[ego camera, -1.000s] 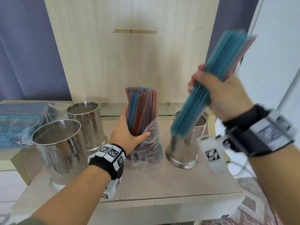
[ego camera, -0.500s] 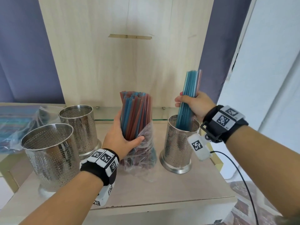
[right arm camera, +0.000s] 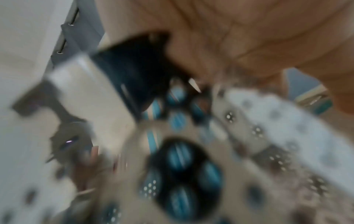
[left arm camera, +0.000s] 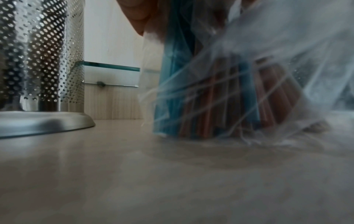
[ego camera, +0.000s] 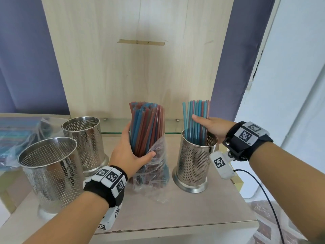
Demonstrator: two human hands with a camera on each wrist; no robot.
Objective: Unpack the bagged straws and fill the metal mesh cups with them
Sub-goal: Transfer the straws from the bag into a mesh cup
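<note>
Left hand grips bagged straws; right hand touches straws standing in cup.

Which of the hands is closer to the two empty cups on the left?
The left hand. It grips the bagged straws just right of the empty cups; the right hand is farther right, at the filled cup.

My right wrist view is smeared with blur: I make out only blue straw ends behind out-of-focus holes, and cannot tell how the right hand lies on them. In the head view the left hand hides the middle of the bagged straws. At the left edge of the frame, a plastic packet is cut off, its contents unclear.
</note>
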